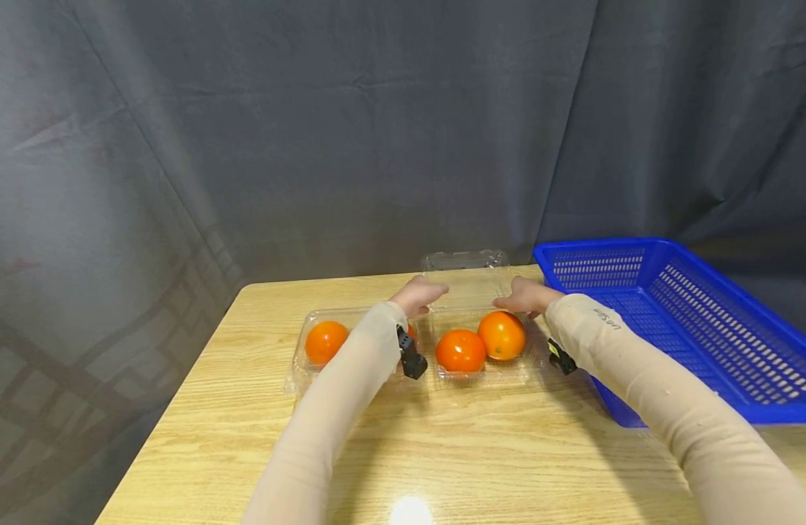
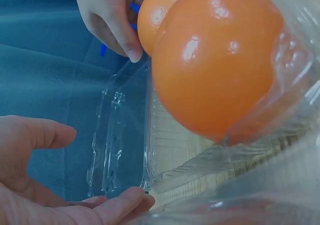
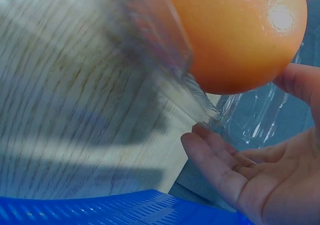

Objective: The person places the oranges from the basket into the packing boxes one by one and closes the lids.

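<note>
A clear plastic clamshell box [image 1: 470, 376] sits on the table with its lid [image 1: 468, 281] opened toward the back. Inside it lie two glossy round orange fruits, the left fruit [image 1: 460, 351] and the right fruit [image 1: 502, 336], which touch or nearly touch. At the box's back left corner, my left hand [image 1: 420, 294] has its thumb spread and its fingertips at the plastic edge. My right hand [image 1: 530, 296] is at the back right corner, fingers loosely bent at the edge and thumb beside the right fruit. Neither hand visibly pinches anything.
A second clear box [image 1: 302, 373] stands to the left, partly behind my left forearm, with an orange fruit [image 1: 326, 343] and part of another inside. The large blue plastic basket [image 1: 639, 292] occupies the right side. A dark curtain [image 1: 377, 146] hangs behind the wooden table [image 1: 200, 437].
</note>
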`<move>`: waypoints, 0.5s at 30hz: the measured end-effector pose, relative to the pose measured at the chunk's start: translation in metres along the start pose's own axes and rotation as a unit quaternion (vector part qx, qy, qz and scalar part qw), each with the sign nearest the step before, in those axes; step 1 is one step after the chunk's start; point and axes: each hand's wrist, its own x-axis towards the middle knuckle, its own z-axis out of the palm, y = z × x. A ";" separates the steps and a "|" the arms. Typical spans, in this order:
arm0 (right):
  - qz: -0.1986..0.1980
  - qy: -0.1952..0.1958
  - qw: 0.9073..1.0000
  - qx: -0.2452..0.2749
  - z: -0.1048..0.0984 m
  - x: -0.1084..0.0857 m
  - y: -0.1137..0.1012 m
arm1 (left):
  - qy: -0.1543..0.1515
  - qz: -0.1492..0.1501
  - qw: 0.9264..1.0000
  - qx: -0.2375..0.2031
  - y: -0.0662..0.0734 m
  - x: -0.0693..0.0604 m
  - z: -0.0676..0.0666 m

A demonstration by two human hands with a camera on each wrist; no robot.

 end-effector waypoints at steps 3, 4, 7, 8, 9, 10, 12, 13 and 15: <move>0.000 -0.004 1.000 0.010 -0.001 -0.001 -0.001 | -0.004 0.002 1.000 0.000 0.000 -0.001 -0.002; 0.001 -0.004 1.000 0.013 -0.001 -0.002 -0.001 | -0.006 0.003 1.000 0.001 0.000 -0.001 -0.003; 0.006 -0.003 1.000 0.022 -0.001 -0.002 -0.002 | -0.010 0.006 1.000 0.007 0.001 -0.003 -0.004; 0.008 0.000 1.000 0.023 -0.001 -0.002 -0.003 | -0.011 0.006 1.000 0.010 0.001 -0.003 -0.004; 0.010 0.001 1.000 0.026 -0.001 -0.001 -0.003 | -0.012 0.006 1.000 0.014 0.000 -0.004 -0.005; 0.013 0.002 0.999 0.029 -0.002 -0.001 -0.003 | -0.012 0.007 1.000 0.017 0.000 -0.004 -0.005; 0.017 0.003 0.999 0.038 -0.002 -0.001 -0.004 | -0.010 0.009 1.000 0.022 -0.001 -0.003 -0.005; 0.019 0.004 0.999 0.044 -0.002 -0.001 -0.004 | -0.009 0.010 1.000 0.025 -0.002 -0.003 -0.006; 0.021 0.004 0.998 0.054 -0.002 -0.003 -0.005 | -0.007 0.012 0.999 0.032 -0.002 -0.003 -0.007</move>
